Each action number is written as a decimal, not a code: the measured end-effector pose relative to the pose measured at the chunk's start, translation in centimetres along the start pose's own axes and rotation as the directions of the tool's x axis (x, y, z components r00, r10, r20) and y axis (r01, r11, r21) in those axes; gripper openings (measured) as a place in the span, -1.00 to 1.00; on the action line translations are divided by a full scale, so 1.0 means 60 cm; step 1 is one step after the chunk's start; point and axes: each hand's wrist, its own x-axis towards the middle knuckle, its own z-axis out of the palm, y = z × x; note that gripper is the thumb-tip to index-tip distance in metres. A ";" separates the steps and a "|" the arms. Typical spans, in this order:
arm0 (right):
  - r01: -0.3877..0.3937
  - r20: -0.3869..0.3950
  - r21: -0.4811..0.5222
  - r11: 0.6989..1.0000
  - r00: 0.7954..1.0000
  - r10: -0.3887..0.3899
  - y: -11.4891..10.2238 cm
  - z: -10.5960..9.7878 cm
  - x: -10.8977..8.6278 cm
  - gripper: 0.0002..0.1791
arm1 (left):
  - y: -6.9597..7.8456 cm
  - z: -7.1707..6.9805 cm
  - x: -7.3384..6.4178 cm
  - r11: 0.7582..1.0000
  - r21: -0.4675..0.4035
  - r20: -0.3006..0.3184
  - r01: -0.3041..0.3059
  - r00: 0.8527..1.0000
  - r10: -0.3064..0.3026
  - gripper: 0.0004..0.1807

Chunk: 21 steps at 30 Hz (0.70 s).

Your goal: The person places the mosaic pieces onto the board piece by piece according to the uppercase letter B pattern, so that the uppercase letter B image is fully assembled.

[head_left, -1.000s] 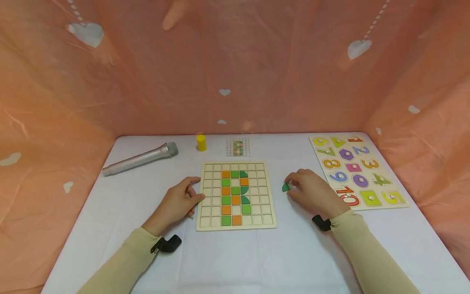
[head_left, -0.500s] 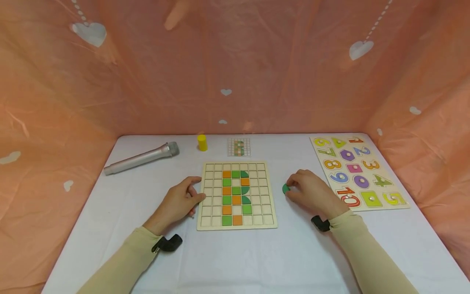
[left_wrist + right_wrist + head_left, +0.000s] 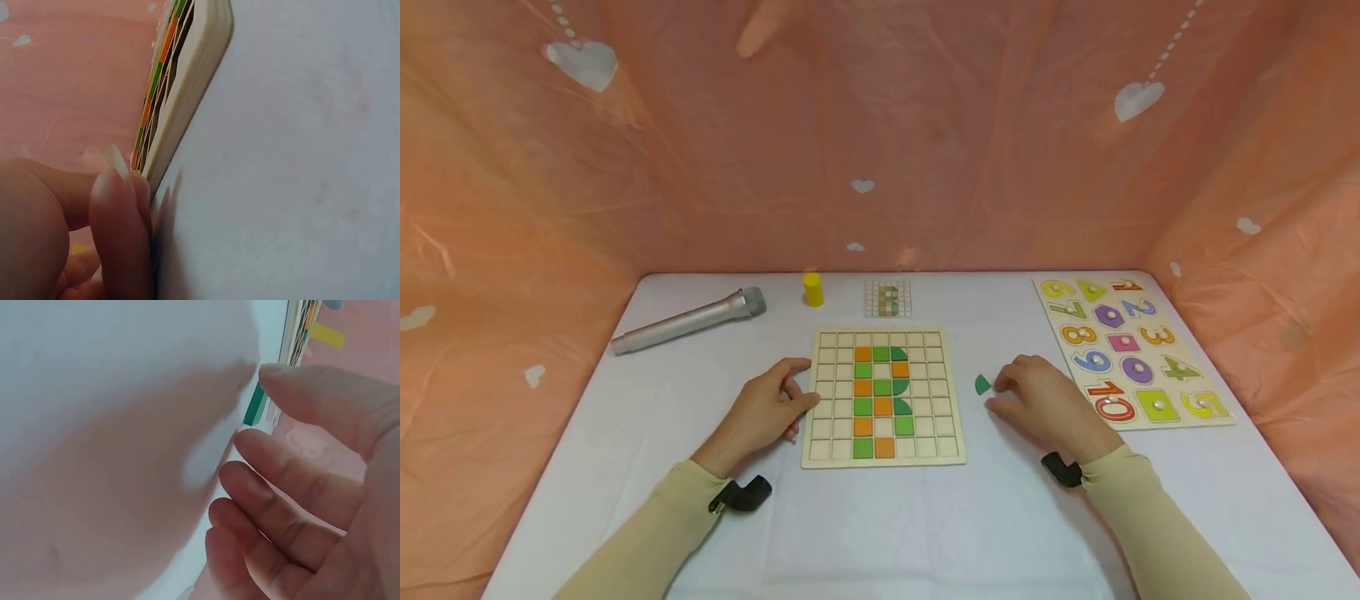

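A square wooden grid board [image 3: 935,408] lies in the middle of the white table, its cells partly filled with orange, light green and dark green tiles. My left hand [image 3: 758,410] rests at its left edge, thumb and index fingertip touching the side; in the left wrist view these fingertips [image 3: 115,194] meet the board's corner edge. Right of the board, a dark green quarter-circle tile [image 3: 982,384] lies flat on the cloth. My right hand [image 3: 1047,402] is just beside it, thumb and fingers parted. The right wrist view shows the tile [image 3: 253,405] beyond the gap between thumb and index finger.
Behind the board lie a small printed pattern card [image 3: 888,299] and an upright yellow cylinder [image 3: 813,289]. A silver microphone [image 3: 688,322] is at the back left. On the right sits a number-and-shape knob puzzle [image 3: 1123,367]. Pink curtains [image 3: 880,150] enclose the table.
My right hand turned the green quarter-circle tile, then let go of it and drew back slightly to the right. My left hand has stayed at the board's edge.
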 end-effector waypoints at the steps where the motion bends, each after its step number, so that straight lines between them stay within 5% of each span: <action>1: 0.011 -0.009 -0.002 1.000 1.000 -0.011 -0.002 0.002 0.002 -0.74 | 0.000 -0.001 0.000 1.000 0.001 -0.001 -0.002 1.000 0.002 -0.33; 21: 0.050 -0.020 -0.017 0.999 0.999 -0.050 -0.040 0.019 0.040 -0.70 | -0.002 0.000 -0.001 1.000 -0.008 -0.003 -0.009 1.000 0.009 -0.33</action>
